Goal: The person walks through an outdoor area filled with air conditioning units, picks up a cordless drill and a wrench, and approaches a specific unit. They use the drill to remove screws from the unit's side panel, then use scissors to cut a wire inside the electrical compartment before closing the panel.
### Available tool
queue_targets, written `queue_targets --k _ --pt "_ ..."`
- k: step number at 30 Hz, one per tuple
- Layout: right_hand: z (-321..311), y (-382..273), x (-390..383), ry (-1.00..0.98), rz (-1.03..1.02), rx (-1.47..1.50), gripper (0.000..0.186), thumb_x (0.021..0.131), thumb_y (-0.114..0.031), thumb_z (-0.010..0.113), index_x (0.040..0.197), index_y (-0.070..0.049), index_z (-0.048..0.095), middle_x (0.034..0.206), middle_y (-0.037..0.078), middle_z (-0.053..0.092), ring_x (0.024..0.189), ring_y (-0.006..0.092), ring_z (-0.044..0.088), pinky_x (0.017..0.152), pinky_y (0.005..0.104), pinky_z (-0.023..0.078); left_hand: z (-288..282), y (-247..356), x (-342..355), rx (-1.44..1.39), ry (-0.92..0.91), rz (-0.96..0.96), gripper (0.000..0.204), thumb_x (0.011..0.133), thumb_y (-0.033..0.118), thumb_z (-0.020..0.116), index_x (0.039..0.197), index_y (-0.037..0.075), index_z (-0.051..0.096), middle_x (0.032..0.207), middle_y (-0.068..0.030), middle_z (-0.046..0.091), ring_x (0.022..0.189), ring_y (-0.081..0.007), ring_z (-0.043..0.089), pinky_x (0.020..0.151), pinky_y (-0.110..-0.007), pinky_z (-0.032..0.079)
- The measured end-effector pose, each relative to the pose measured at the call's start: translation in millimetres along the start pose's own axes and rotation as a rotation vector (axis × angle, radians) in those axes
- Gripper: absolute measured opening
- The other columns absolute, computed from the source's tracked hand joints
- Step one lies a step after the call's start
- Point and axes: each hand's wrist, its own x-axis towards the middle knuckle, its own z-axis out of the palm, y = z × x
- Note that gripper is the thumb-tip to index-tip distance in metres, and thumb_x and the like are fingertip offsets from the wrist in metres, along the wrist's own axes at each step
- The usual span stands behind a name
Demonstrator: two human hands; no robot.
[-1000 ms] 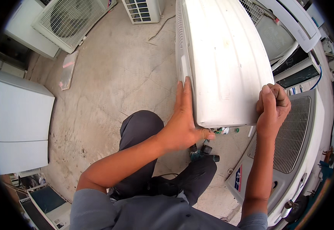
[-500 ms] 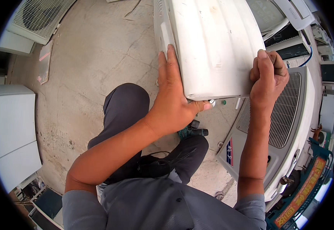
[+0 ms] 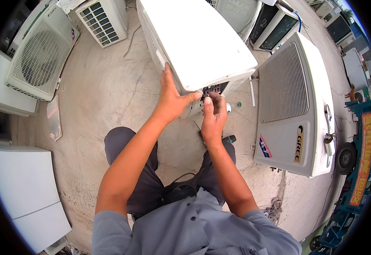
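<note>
A white air conditioner outdoor unit [image 3: 211,42] stands in front of me, a corner pointing my way. My left hand [image 3: 171,95] lies against its left side near that corner, fingers stretched along the casing and thumb out at the lower edge of the top. Below that edge, the near end has an opening with dark terminals and wires [image 3: 214,88]. My right hand [image 3: 214,119] is at this opening, thumb and fingers curled together by the wires. What its fingertips hold, if anything, is hidden.
A larger grey-white unit [image 3: 279,127] stands to the right, beside a teal cart [image 3: 343,212]. Other units [image 3: 38,55] are at the far left, and a white cabinet [image 3: 28,191] is at the near left. On the floor lie a teal-and-black power tool [image 3: 229,139] and a green cap [image 3: 239,104].
My right hand has gone from the unit's right edge leftward to the opening at its near end. My left hand stays by the left corner. The view has shifted, bringing the opening into sight.
</note>
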Motion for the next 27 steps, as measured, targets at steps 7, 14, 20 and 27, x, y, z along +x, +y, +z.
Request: queue_targets --k 7,14,20,27 --pt "14.9 15.0 9.6 -0.039 -0.005 0.047 0.05 0.097 -0.036 0.071 0.121 0.007 0.063 0.112 0.013 0.062 0.104 0.0206 0.06 0.09 0.0341 0.05 -12.5 -0.5 0.7 -0.016 -0.084 -0.015 0.131 0.074 0.029 0.09 0.159 -0.005 -0.004 0.161 -0.0319 0.011 0.151 -0.0431 0.02 0.119 -0.048 0.032" --pt "5.1 1.7 10.0 -0.133 0.084 0.122 0.062 0.099 -0.035 0.069 0.132 0.015 0.053 0.127 0.022 0.06 0.119 0.0265 0.06 0.1 0.0369 0.05 -5.4 5.8 5.9 0.07 -0.063 0.068 0.14 0.069 0.036 0.093 0.156 -0.009 -0.006 0.16 -0.0326 0.009 0.151 -0.0445 0.018 0.119 -0.049 0.033" --pt "15.4 -6.3 4.7 -0.077 0.144 0.094 0.062 0.101 -0.034 0.065 0.134 0.016 0.05 0.132 0.024 0.058 0.125 0.0286 0.056 0.1 0.0383 0.05 -7.1 8.2 12.1 0.28 0.004 0.181 0.143 0.064 0.034 0.097 0.159 -0.003 -0.004 0.161 -0.0287 0.017 0.149 -0.0399 0.026 0.119 -0.048 0.032" --pt "12.8 -8.3 10.9 -0.121 0.145 0.08 0.059 0.101 -0.033 0.064 0.136 0.014 0.051 0.135 0.026 0.057 0.126 0.0307 0.056 0.098 0.0379 0.052 -3.0 17.8 11.3 0.192 -0.035 0.13 0.14 0.064 0.025 0.096 0.161 0.008 -0.003 0.161 -0.0274 0.014 0.148 -0.0406 0.028 0.116 -0.048 0.038"
